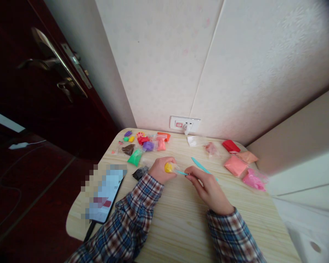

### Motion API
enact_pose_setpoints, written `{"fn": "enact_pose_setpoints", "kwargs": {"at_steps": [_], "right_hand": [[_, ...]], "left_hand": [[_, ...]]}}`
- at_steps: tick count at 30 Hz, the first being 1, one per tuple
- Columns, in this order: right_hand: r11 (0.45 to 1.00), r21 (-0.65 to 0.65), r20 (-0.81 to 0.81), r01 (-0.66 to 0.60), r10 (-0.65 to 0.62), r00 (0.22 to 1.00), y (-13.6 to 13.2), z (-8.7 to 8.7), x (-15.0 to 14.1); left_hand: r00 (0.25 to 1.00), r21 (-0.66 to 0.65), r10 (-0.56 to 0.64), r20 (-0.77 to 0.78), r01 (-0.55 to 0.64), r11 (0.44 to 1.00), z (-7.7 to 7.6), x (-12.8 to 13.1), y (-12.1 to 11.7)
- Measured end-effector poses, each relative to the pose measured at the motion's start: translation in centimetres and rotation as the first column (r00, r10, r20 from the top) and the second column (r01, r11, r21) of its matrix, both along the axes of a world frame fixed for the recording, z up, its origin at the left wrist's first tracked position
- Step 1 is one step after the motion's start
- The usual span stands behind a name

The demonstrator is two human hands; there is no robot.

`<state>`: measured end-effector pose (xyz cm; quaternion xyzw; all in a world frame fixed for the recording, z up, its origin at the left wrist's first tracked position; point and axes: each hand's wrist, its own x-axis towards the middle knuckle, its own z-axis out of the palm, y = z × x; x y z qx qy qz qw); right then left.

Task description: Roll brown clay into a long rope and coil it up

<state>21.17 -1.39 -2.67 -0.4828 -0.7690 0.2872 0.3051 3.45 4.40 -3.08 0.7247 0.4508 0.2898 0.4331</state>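
Note:
My left hand (161, 170) is closed round a small yellow lump of clay (168, 167) over the light wooden table (181, 219). My right hand (208, 190) pinches a thin teal tool (181, 172) whose tip reaches the yellow clay. A second teal modelling tool (200, 166) lies on the table just behind my right hand. Both sleeves are plaid.
Several small clay packets lie at the back left, among them green (135, 157), purple (148, 146) and brown (128, 149). Red (231, 146), salmon (235, 166) and pink (253, 179) packets lie at the right. A phone (105, 193) rests at the left edge. A wall socket (184, 124) and a dark door (44, 91) stand behind.

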Motion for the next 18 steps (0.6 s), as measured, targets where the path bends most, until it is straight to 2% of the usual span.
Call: {"fn": "enact_pose_setpoints", "kwargs": {"at_steps": [8,12,15,18], "right_hand": [[1.0,0.001,0.063,-0.023,0.023,0.998,0.1,-0.7,-0.2],[1.0,0.031,0.057,0.006,-0.008,0.998,-0.1,-0.7,-0.9],[0.996,0.058,-0.002,0.067,-0.067,0.998,-0.4,-0.7,-1.5],[0.985,0.086,-0.114,0.15,-0.14,0.984,-0.7,-0.6,-2.2]], "left_hand": [[0.982,-0.16,-0.1,0.159,0.126,0.979,-0.1,0.5,-0.3],[0.96,-0.221,-0.125,0.25,0.182,0.958,-0.9,1.0,-0.2],[0.943,-0.253,-0.121,0.31,0.205,0.946,-1.8,1.4,-0.1],[0.924,-0.283,-0.114,0.366,0.227,0.932,-1.9,1.7,-0.3]]}}
